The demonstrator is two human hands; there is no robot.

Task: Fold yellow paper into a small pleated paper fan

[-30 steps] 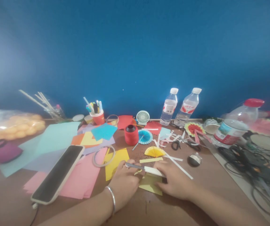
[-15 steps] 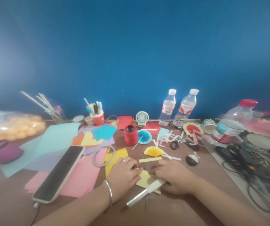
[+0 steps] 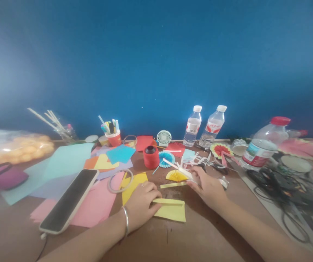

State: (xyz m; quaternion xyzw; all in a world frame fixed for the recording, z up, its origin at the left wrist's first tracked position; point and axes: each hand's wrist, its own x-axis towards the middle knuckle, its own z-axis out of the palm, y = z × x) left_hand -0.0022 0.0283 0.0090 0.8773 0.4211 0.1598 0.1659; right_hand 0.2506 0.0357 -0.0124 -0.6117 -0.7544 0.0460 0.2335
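My left hand (image 3: 141, 202) rests with curled fingers on the left edge of a folded yellow paper (image 3: 171, 211) and holds it down on the brown table (image 3: 200, 236). My right hand (image 3: 208, 187) is lifted to the right of it and grips a long white stick-like tool (image 3: 178, 168) that points up and to the left. The tool's tip is over a small yellow paper fan (image 3: 175, 176). A thin yellow strip (image 3: 173, 185) lies between the fan and the folded paper.
A phone (image 3: 69, 200) lies on pink sheets (image 3: 96, 205) at the left, beside a tape ring (image 3: 119, 181). Behind stand a red thread spool (image 3: 151, 157), a blue fan (image 3: 166, 158), a pen cup (image 3: 114, 137) and two water bottles (image 3: 191, 125). Cables (image 3: 295, 193) and a large bottle (image 3: 262, 145) crowd the right.
My right hand has picked the white tool up off the table's near edge and carried it up towards the yellow fan. The left hand stayed on the folded yellow paper.
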